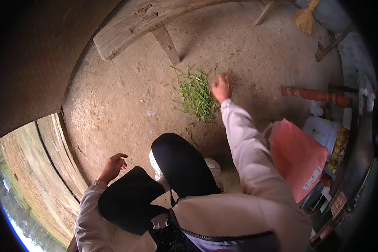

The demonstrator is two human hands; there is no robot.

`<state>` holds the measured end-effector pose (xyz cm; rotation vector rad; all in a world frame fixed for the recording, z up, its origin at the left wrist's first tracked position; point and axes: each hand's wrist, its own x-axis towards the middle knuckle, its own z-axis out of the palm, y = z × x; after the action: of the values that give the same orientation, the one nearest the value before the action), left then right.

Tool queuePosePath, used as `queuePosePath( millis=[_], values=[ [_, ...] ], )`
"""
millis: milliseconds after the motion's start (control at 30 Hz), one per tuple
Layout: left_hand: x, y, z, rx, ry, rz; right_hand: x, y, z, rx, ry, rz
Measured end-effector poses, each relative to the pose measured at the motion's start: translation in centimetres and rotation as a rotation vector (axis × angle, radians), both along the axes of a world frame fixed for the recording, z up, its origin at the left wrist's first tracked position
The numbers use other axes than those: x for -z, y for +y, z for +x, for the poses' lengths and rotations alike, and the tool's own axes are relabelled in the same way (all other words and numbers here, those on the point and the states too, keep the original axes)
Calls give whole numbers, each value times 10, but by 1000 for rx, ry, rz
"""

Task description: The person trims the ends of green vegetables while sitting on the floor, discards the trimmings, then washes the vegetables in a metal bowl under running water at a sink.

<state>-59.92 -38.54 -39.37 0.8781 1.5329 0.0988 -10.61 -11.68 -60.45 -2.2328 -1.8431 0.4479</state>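
Observation:
A loose heap of cut green stems lies on the bare earthen floor in front of my knees. My right hand reaches down beside the right edge of the heap, its fingers curled and slightly blurred; whether it pinches a stem cannot be told. To the left of my dark-clad knees, my left hand hangs over the floor with bent, parted fingers and nothing in it. A few stray stems are scattered around the heap and near my white shoes.
A worn wooden bench stands beyond the heap. On the right are a red plastic bag, a whitish plastic container and a turned red wooden leg. A straw broom is at the upper right. A doorway sill runs along the left.

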Motion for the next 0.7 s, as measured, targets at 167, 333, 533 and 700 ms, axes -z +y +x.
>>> queuePosePath(
  millis=[167,333,533,700],
  values=[
    [-5,5,3,-27,67,-13,22,57,-18,43,-30,-95],
    [-15,8,3,-3,93,65,5,-42,-88,-293,14,-53],
    [-21,15,9,164,203,177,-5,-39,-96,-487,97,56],
    [-11,51,23,469,314,433,16,37,-142,-421,-26,-131]
  ],
)
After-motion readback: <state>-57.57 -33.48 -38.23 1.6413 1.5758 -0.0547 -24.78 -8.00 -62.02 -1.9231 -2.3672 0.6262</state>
